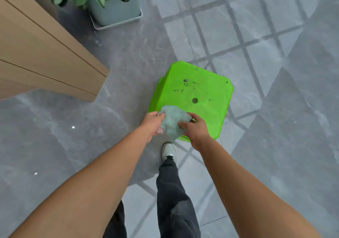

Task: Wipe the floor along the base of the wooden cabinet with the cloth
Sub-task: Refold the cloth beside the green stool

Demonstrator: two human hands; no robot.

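Note:
A pale green-grey cloth (172, 121) is bunched between both my hands, held in the air over the near corner of a bright green plastic stool. My left hand (152, 124) grips its left edge, and my right hand (194, 130) pinches its right side. The wooden cabinet (42, 54) fills the upper left, its corner ending at the grey marble floor (73, 146) well left of my hands. The floor strip along the cabinet base runs up toward the back.
The green stool (194, 94) stands on the floor just ahead of my foot (169, 151). A potted plant (113, 4) in a pale square pot sits on a tray at the far end of the cabinet. Window shadows cross the tiles on the right.

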